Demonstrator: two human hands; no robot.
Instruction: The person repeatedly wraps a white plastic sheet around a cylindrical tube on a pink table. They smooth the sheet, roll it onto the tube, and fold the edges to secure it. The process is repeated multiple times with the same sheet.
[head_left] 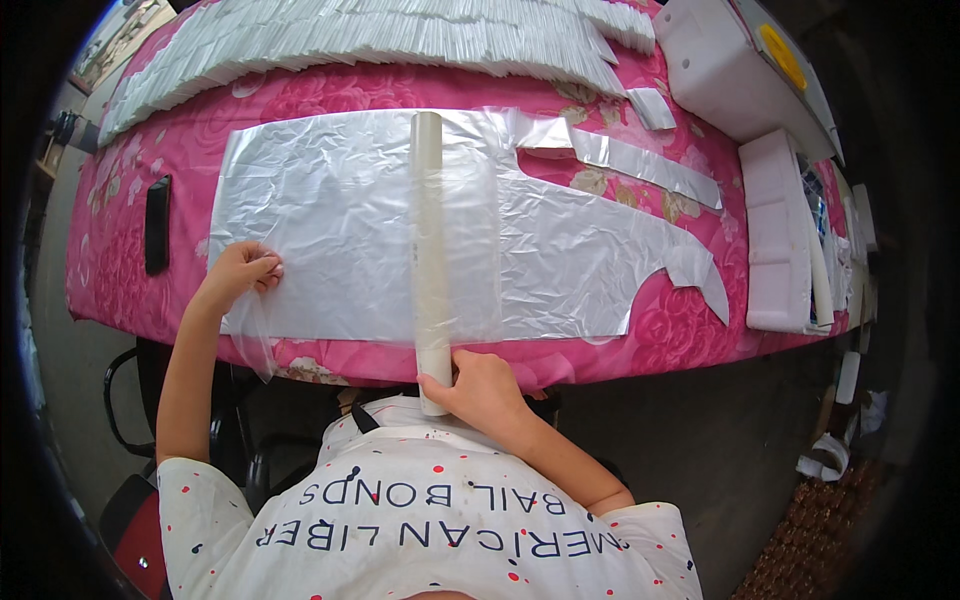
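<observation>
A silvery-white, crinkled plastic sheet (570,240) lies spread across the table, its right end cut into apron-like curves with strap-like strips. Across its middle stands a long roll of clear plastic film (428,220), pointing from the far edge toward me. My right hand (482,388) is closed round the roll's near end, which juts past the table edge. At the sheet's left end, my left hand (245,272) pinches thin clear film (250,335), part of which hangs down below the fingers. How far this film spreads over the sheet is hard to see.
A pink flowered cloth (110,255) covers the table. On the left lies a black oblong object (158,225). Stacks of folded white plastic (390,40) line the far side. White foam boxes (772,240) stand at the right, one holding assorted items. A chair (125,400) is at lower left.
</observation>
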